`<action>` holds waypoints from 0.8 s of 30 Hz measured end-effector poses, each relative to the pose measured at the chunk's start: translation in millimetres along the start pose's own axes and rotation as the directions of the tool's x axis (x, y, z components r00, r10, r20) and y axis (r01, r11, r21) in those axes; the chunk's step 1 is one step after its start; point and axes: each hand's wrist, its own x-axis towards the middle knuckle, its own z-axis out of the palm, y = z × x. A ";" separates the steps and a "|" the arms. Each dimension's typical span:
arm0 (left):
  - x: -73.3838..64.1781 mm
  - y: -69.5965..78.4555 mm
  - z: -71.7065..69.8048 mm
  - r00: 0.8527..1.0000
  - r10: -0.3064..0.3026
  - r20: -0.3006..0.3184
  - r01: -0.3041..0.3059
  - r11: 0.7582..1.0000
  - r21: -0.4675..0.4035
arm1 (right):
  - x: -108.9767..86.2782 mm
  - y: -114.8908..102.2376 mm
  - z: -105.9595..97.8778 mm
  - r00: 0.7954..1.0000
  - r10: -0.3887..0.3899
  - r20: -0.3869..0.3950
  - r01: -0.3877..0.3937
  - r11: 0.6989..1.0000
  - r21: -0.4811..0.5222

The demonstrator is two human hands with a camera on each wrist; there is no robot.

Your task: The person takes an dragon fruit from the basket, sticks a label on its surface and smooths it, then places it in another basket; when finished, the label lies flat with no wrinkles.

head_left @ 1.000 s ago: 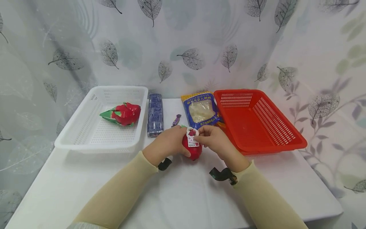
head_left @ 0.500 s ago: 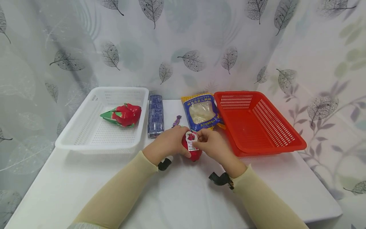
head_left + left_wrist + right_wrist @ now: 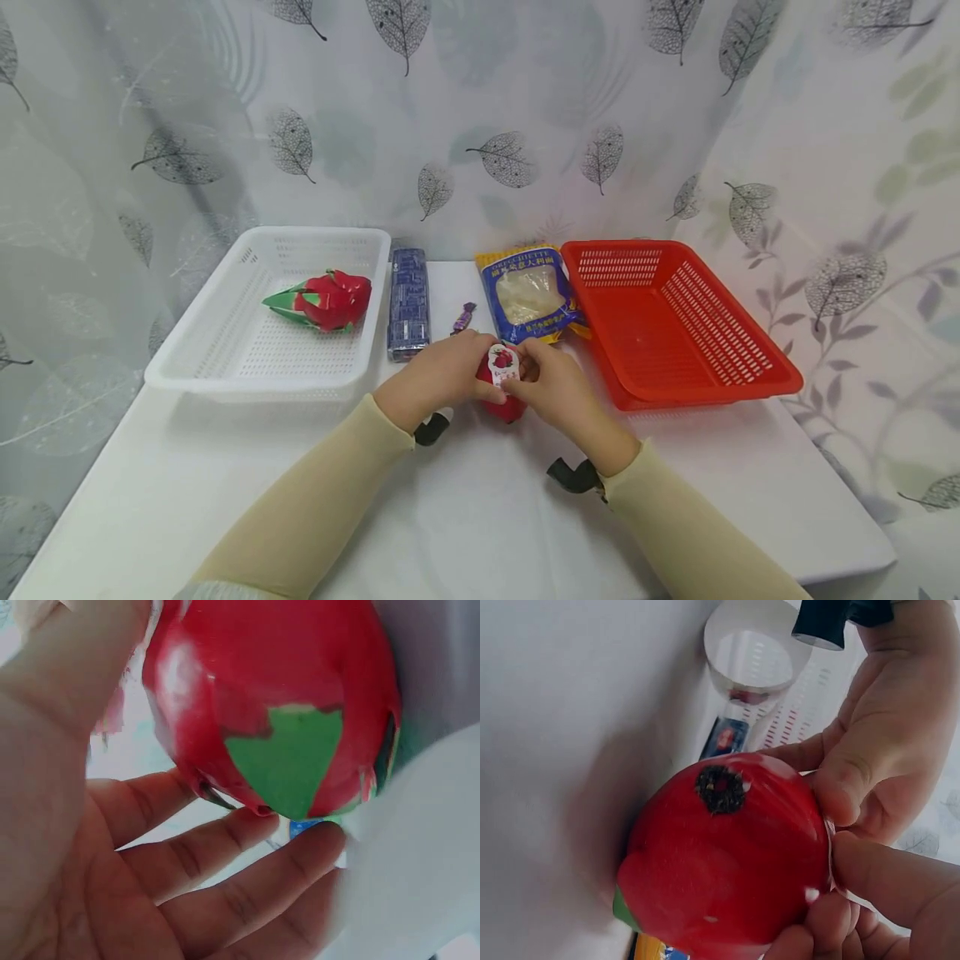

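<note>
A red dragon fruit (image 3: 510, 410) with green-tipped scales rests on the white table in the middle of the head view. My left hand (image 3: 442, 368) holds it from the left, its thumb on the near face and fingers around the far side. On top lies a white label (image 3: 502, 357) with a fruit picture. My right hand (image 3: 561, 385) pinches the label's lower right edge against the fruit, thumb above and fingers curled at the side. The fruit's dark end (image 3: 721, 789) shows in the right wrist view. Its green scale (image 3: 289, 757) appears in the left wrist view.
At left, a white basket (image 3: 187, 367) contains another dragon fruit (image 3: 333, 300). A blue packet (image 3: 408, 304), a purple-wrapped candy (image 3: 463, 317) and a blue-and-yellow pasta bag (image 3: 528, 292) lie behind the hands. A red basket (image 3: 675, 333) stands at right.
The label has come down from a raised position to lie against the dragon fruit. My right hand has shifted slightly left and lower with it. My left hand keeps its hold.
</note>
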 end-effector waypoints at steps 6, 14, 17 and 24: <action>1.1 0.8 0.7 1.000 -0.011 -0.015 0.010 0.999 -0.035 | -0.5 1.4 -1.9 1.000 0.004 0.011 -0.004 1.000 0.008; 1.3 -3.1 -1.8 1.000 0.011 -0.029 -0.012 1.000 -0.018 | 6.8 -3.9 -3.9 0.998 0.015 0.061 -0.013 1.000 -0.024; 0.6 -3.7 -2.6 1.000 0.011 -0.027 -0.011 1.000 -0.024 | 11.2 -5.5 -4.3 0.997 0.012 0.082 -0.007 0.998 -0.063; 2.9 -1.0 -1.2 1.000 0.011 -0.012 -0.012 0.999 -0.045 | 18.9 -8.6 -8.3 0.991 0.057 0.123 -0.044 0.994 -0.105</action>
